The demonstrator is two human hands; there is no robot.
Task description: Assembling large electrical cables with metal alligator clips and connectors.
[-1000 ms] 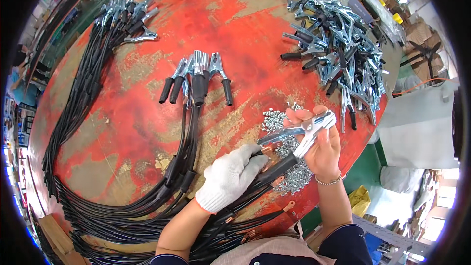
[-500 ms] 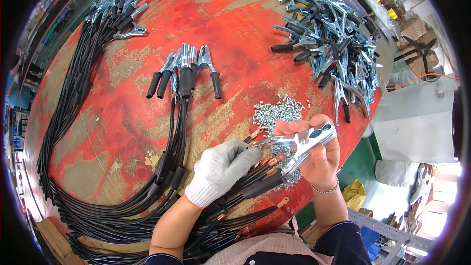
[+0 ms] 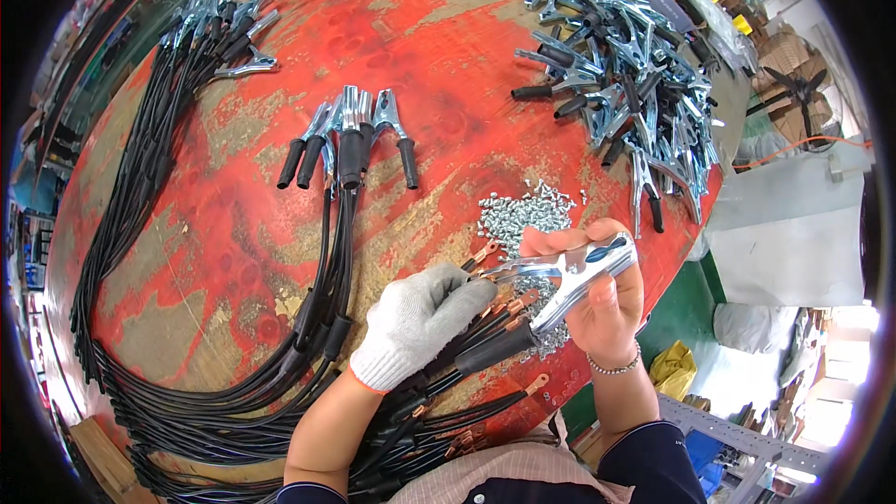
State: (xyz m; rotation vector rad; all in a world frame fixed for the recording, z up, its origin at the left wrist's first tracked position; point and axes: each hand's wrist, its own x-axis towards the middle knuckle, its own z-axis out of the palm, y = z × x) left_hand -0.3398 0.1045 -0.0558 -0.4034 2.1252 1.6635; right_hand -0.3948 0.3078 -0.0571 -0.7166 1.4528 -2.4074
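Note:
My right hand [image 3: 609, 322], bare with a beaded bracelet, grips a silver metal clamp [image 3: 571, 291] with a black handle sleeve [image 3: 497, 349]. The clamp's jaw end points up to the right, and its other arm reaches toward my gloved left hand [image 3: 415, 322]. The left thumb and fingers pinch together at that arm's end; a black cable with a copper lug seems to be between them, though the glove hides most of it. Beneath my hands lie black cables with copper lugs [image 3: 525, 300]. A heap of small silver screws [image 3: 523, 217] lies just beyond the clamp.
On the red, worn table [image 3: 439, 140], a big pile of clamps [image 3: 635, 84] lies at the far right. Cables with clamps fitted [image 3: 350, 145] lie mid-table, and a long cable bundle [image 3: 131, 187] curves along the left. A fan [image 3: 798, 89] stands beyond the right edge.
Both hands and the clamp have shifted very slightly left in the picture, as has the table scene. The grip of each hand looks the same.

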